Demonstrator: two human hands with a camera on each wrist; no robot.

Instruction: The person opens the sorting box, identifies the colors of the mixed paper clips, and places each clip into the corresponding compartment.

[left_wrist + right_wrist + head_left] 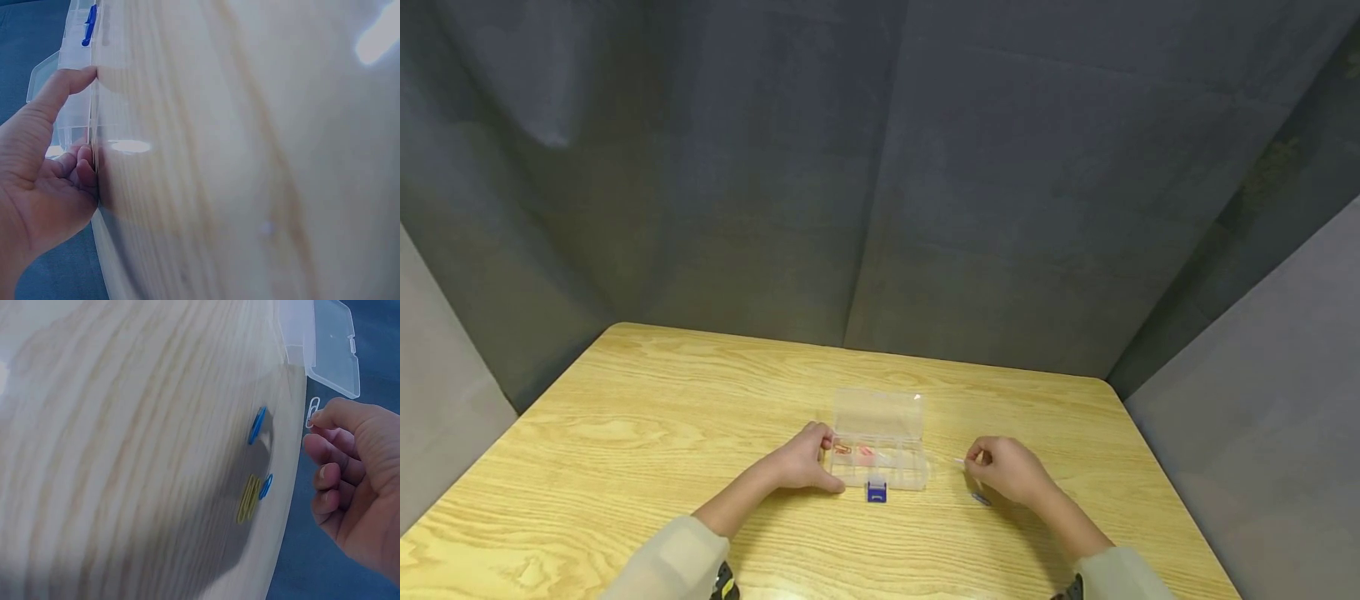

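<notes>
Left hand (pixel 801 463) steadying clear organizer box (pixel 880 454), right hand (pixel 1007 471) pinching white paper clip (pixel 312 412), no readable writing.

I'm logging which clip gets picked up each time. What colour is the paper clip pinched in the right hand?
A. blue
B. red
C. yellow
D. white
D: in the right wrist view the right hand pinches a white paper clip at its fingertips, while the blue paper clips and the yellow paper clip lie on the table.
</notes>
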